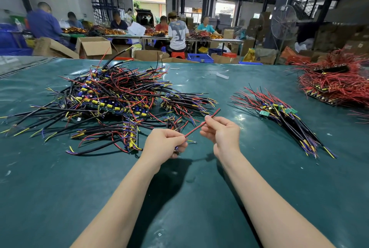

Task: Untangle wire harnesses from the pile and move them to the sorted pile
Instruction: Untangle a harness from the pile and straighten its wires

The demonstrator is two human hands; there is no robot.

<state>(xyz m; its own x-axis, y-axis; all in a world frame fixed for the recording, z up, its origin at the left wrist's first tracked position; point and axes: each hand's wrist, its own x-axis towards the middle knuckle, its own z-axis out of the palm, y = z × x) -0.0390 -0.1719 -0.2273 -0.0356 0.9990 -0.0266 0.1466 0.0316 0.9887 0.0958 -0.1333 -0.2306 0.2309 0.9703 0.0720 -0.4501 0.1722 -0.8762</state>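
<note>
Just right of the tangled pile [111,95], the left hand [164,143] is gripping the harness [194,130]. Its red lead is slanting up-right through the right hand [221,133], whose fingers are pinching it. That hand is lying nearer the sorted pile [279,113], farther right.

Head view, forward-down over table [199,197], close above hands.

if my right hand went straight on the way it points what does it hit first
Likely the small harness bundle right of the tangled pile: the right hand points forward-left at it. Height is unclear, so it might pass above.
</note>
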